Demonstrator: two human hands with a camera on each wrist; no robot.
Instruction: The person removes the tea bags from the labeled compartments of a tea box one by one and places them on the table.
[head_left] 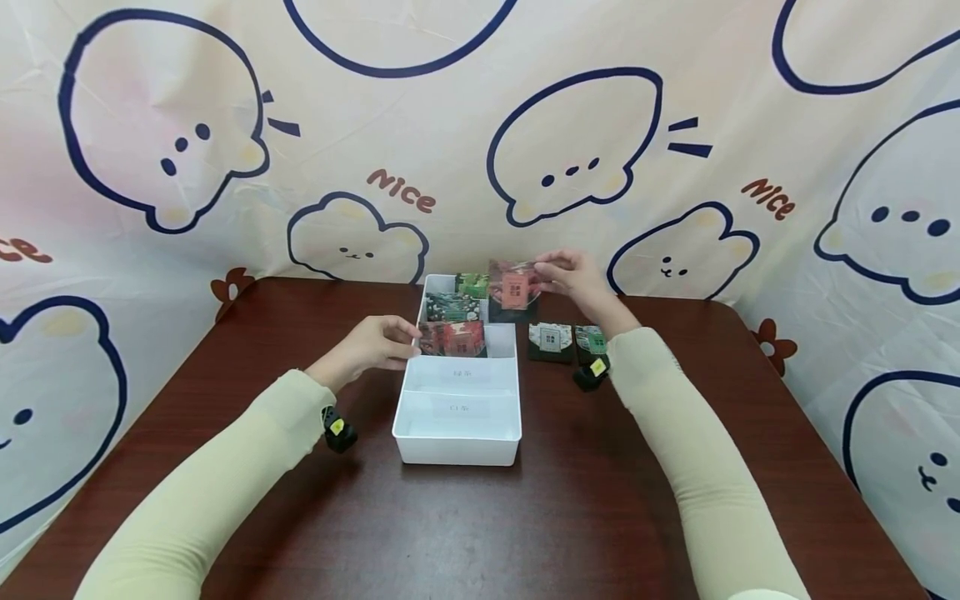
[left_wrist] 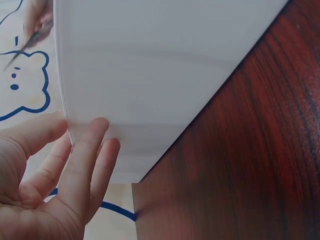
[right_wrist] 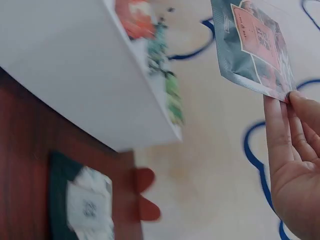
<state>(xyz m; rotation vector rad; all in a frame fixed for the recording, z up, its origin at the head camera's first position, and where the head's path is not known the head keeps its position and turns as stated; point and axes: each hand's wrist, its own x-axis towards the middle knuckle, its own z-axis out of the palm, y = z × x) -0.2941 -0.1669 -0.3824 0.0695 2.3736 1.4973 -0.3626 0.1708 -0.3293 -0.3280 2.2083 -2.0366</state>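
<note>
A dark tea sachet [head_left: 514, 290] with a red label is held up by its edge between the thumb and fingers of my right hand [head_left: 576, 282], beside the far right of a white divided box [head_left: 457, 450]. In the right wrist view the sachet [right_wrist: 255, 47] tilts clear of the box. My left hand [head_left: 375, 343] touches the box's left side; the left wrist view shows fairly straight fingers against its outer wall [left_wrist: 145, 65] and rim. Inside the box lie a red sachet [head_left: 452, 339], a dark green one [head_left: 452, 307] and a lighter green one [head_left: 472, 285], each in its own compartment.
Right of the box, a sachet with a white label [head_left: 551, 342] and a green one [head_left: 591, 340] lie on the brown table [head_left: 480, 533]. The two near compartments [head_left: 456, 410] bear paper labels. A cartoon-printed cloth [head_left: 450, 125] rises behind the table.
</note>
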